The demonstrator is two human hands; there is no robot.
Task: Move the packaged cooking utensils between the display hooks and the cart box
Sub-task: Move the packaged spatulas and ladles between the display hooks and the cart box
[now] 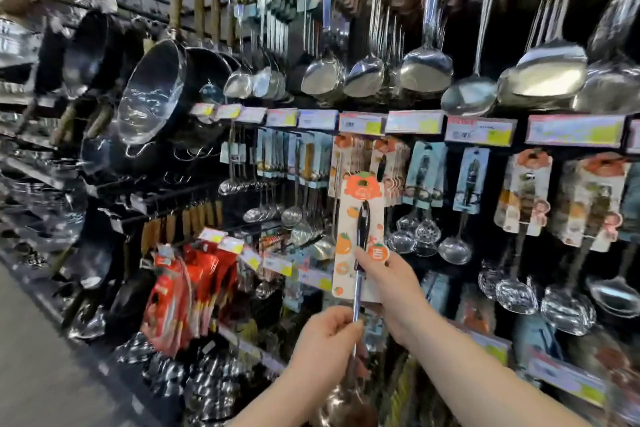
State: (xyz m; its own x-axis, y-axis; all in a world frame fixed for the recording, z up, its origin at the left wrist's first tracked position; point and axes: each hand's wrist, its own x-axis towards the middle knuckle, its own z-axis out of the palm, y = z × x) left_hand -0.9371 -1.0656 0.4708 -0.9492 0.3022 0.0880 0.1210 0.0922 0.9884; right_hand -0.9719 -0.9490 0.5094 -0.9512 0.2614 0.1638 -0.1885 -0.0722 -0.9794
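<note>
I hold one packaged utensil [360, 218] upright in front of the display: a white card printed with orange fruit, a black handle and a long steel shaft running down. My right hand [388, 284] grips the card's lower part, thumb on its front. My left hand [325, 343] pinches the steel shaft below the card. The utensil's bowl end shows blurred at the bottom edge. Behind the card's top hang matching orange-card utensils [388, 163] on a display hook. The cart box is out of view.
Display wall full of hanging goods: steel ladles [426, 69] above, price tag strip [412, 121], skimmers [519, 291] and carded ladles at right, black woks [152, 97] and red packages [180, 291] at left. Grey aisle floor [41, 374] lies at lower left.
</note>
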